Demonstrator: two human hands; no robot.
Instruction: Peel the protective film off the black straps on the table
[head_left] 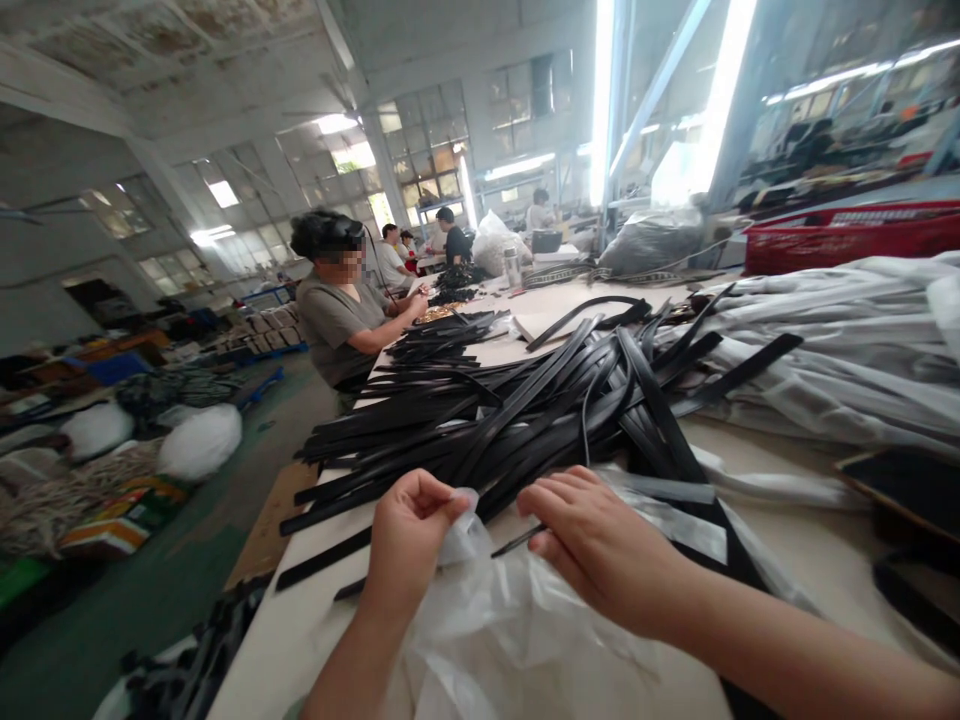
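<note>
My left hand (414, 525) pinches the edge of a translucent plastic bag (472, 610) between thumb and fingers. To its right, my right hand (592, 545) is closed around a thin dark pointed tool (517, 542), its tip pointing left toward the plastic and a short way from my left hand. The bag spreads over the table's near part, below both hands. Just beyond them lies a large pile of black straps (480, 420), some crossing each other. More clear plastic (675, 515) lies beside my right forearm.
White wrapped bundles (840, 350) lie at the right, with a red basket (855, 238) behind. A person (341, 300) stands at the table's left edge, hands over small parts. Stuffed plastic bags (649, 240) sit farther back. White sacks (199, 440) rest on the floor at left.
</note>
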